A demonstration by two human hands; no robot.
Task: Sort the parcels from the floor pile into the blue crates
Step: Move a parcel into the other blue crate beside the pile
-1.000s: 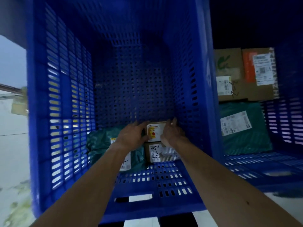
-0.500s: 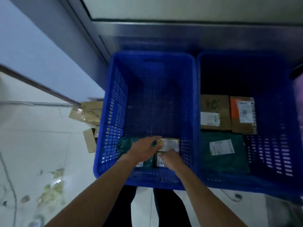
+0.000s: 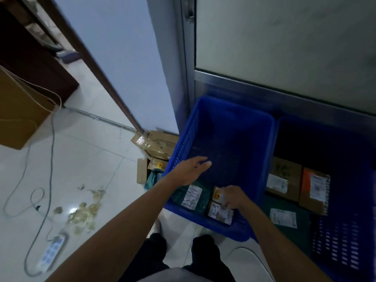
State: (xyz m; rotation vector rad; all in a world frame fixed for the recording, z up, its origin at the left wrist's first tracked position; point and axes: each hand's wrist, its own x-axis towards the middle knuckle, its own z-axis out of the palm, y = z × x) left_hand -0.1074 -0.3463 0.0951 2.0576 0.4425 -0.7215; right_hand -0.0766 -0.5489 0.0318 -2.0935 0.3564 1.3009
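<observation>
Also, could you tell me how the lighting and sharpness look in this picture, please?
Head view: dim, with the left crate and right crate deep in shadow at their far ends; the right hand is motion-blurred; a glare patch shines on the floor tiles.

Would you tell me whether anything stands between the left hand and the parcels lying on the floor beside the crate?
Only the blue crate's left wall: the left hand hovers open over it, and the floor pile lies just outside. Nothing else visible intervenes.
</observation>
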